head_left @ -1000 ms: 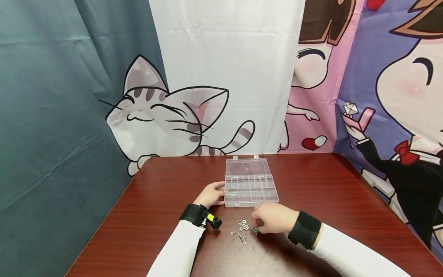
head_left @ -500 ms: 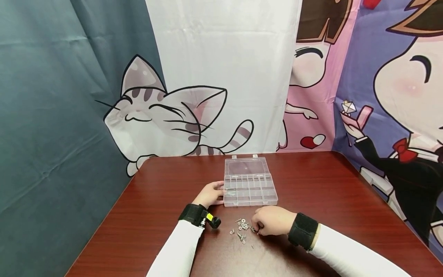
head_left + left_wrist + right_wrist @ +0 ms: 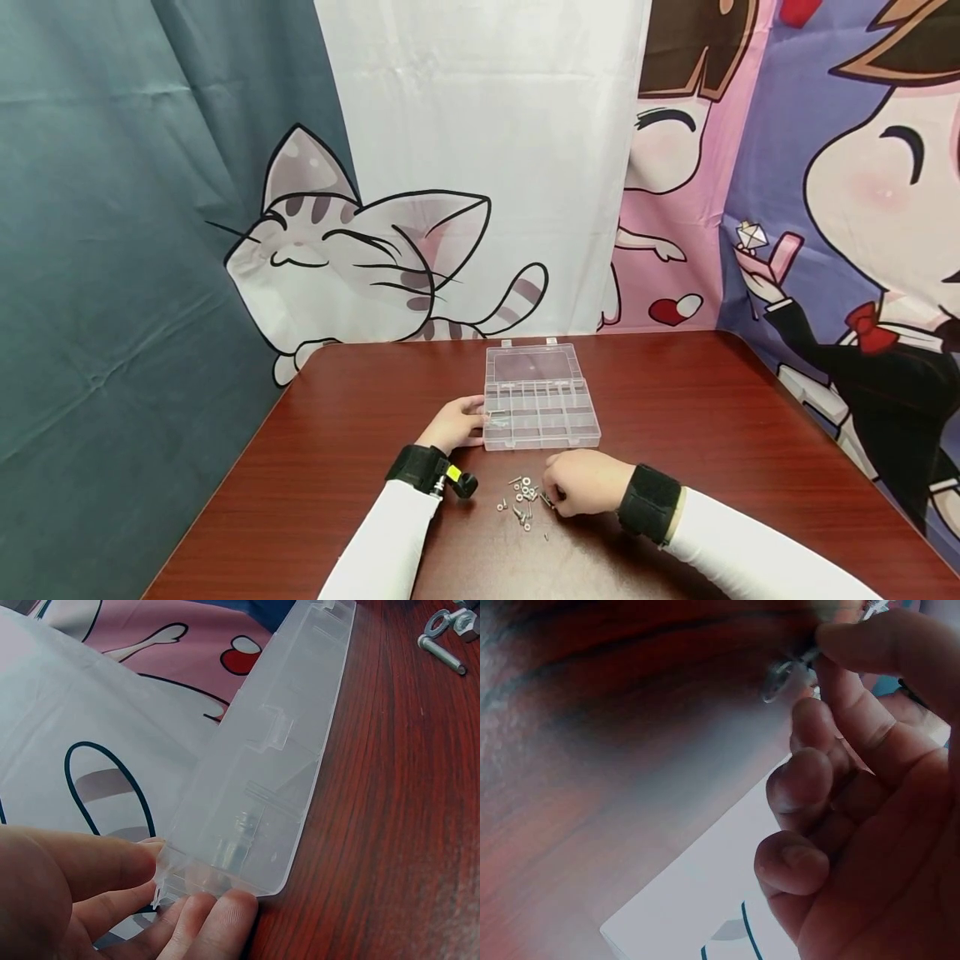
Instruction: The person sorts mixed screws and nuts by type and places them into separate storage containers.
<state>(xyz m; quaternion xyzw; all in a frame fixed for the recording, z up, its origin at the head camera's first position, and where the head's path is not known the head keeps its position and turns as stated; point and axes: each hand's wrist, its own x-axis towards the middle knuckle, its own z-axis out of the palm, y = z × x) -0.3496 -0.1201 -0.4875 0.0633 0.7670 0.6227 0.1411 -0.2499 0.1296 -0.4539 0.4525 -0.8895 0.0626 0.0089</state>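
A clear plastic compartment box lies with its lid laid back on the brown table. My left hand holds its left edge; in the left wrist view the thumb is at the rim and the fingertips are against the side wall. Small metal pieces show through the wall in the near-left compartment. My right hand is over the table in front of the box, thumb and index finger pinching a small screw, mostly hidden by the fingertips. A metal ring shows beside those fingertips.
Several loose screws, nuts and washers lie in a small heap left of my right hand. One tiny piece lies apart, nearer to me. Behind the table hangs a printed cloth.
My right fingertips have shifted slightly left and down at the screw, and the green-tinted piece seen by them earlier is now covered. My left hand keeps its hold on the box.
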